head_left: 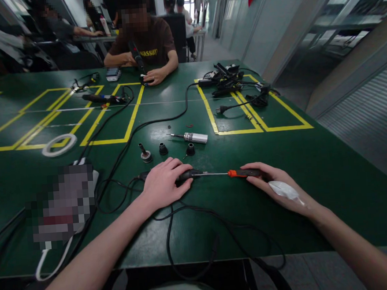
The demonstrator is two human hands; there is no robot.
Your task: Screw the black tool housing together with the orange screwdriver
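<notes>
My left hand [165, 183] is closed over a slim black corded tool handle [184, 176] lying on the green table [315, 176]. My right hand [278, 181] grips a screwdriver [243, 173] with an orange and black handle. Its thin shaft points left and reaches the right end of the tool handle; whether the tip touches a screw is too small to tell. Beyond my left hand stand a metal-based nozzle [145, 155] and two black conical pieces, one a black cone [190, 149]. Past them lies a silver cylinder with a thin rod [195, 138].
A roll of white tape [59, 144] lies at left, behind a blurred-out object [65, 202] with a white cord. Black cables [172, 221] loop near the front edge. A pile of corded tools [225, 78] lies back right. A co-worker [150, 46] across handles a black tool.
</notes>
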